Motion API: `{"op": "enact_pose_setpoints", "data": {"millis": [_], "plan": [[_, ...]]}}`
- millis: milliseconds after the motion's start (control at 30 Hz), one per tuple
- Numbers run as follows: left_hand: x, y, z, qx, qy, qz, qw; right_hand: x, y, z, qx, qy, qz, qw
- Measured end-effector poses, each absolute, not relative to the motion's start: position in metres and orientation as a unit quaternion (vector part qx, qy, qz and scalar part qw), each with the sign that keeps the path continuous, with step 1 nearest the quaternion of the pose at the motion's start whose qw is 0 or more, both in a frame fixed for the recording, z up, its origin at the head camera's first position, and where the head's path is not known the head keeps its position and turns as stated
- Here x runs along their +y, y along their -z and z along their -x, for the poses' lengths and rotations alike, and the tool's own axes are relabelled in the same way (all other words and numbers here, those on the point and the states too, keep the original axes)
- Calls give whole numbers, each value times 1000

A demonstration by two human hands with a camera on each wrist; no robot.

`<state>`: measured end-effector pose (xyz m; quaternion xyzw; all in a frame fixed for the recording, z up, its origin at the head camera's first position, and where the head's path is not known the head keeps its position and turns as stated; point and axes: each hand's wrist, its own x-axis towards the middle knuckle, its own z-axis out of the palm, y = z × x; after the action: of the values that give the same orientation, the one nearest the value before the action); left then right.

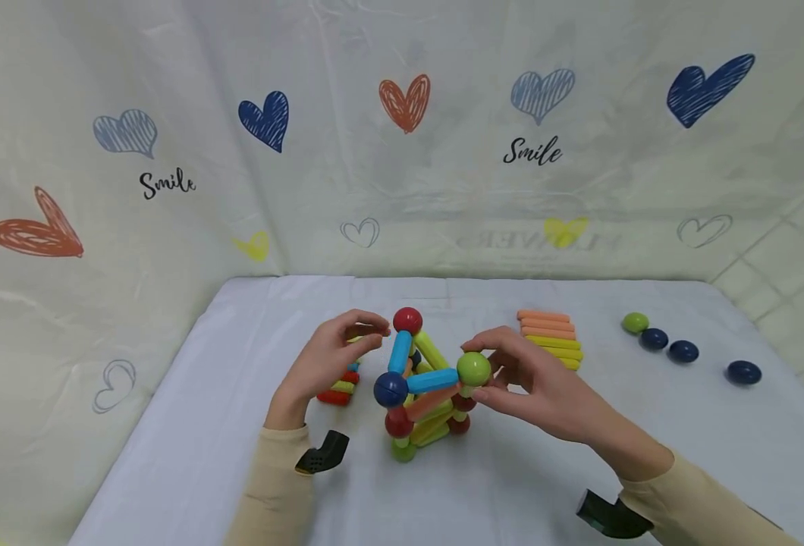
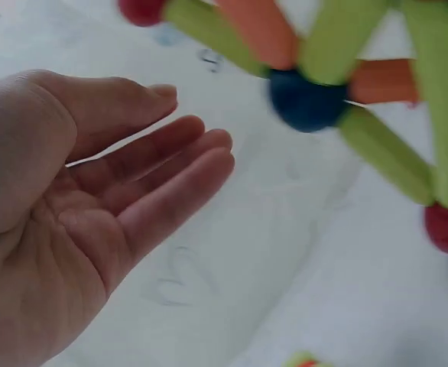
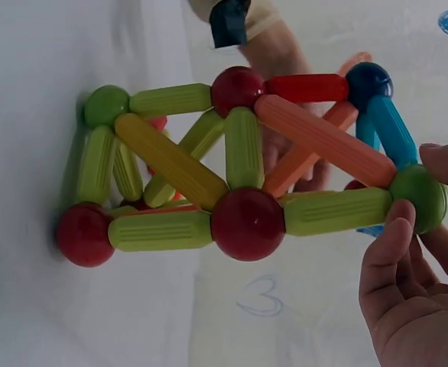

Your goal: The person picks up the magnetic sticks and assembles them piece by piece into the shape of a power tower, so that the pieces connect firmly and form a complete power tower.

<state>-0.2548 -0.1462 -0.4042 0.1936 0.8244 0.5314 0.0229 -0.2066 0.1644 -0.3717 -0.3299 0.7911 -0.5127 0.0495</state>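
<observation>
A tower of ribbed rods and balls (image 1: 434, 381) stands upright on the white table, two tiers tall in the right wrist view. My right hand (image 1: 541, 383) pinches the green ball (image 1: 473, 368) at its top right corner between thumb and fingers. A blue rod joins that ball to a dark blue ball (image 1: 391, 389). Up at the back corner is a red ball (image 1: 407, 320); the fingertips of my left hand (image 1: 323, 360) are just left of it. In the left wrist view that hand (image 2: 109, 176) holds nothing, its fingers loosely bent and apart from the tower.
Behind my left hand lie short red and yellow-green rods (image 1: 334, 397), partly hidden. Right of the tower, orange rods (image 1: 545, 324) and yellow rods (image 1: 557, 349) lie in a row. Farther right sit a loose green ball (image 1: 635, 323) and three dark blue balls (image 1: 683, 352). A heart-printed cloth backs the table.
</observation>
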Motion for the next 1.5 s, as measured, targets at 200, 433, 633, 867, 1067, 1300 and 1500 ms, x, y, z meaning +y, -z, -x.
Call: {"op": "enact_pose_setpoints", "data": {"millis": [200,433,633,867,1067,1300,1500], "plan": [[-159,368,224,801,-518,-291,-68,170,374,208,770,523,364,30],[-147,348,195,798,-417,-436,-20,170,376,209,765,531,364,21],[-147,353,201,803,-426,-416,-31,169,378,208,767,538,348,28],[-149,356,208,796,-461,-390,-21,167,378,206,769,543,336,26],[-152,360,214,780,-482,-397,-44,158,379,199,757,561,334,22],[-167,376,228,767,-545,-332,64,153,381,198,749,565,342,54],[-163,407,247,803,-490,-274,202,164,382,213,777,577,224,115]]}}
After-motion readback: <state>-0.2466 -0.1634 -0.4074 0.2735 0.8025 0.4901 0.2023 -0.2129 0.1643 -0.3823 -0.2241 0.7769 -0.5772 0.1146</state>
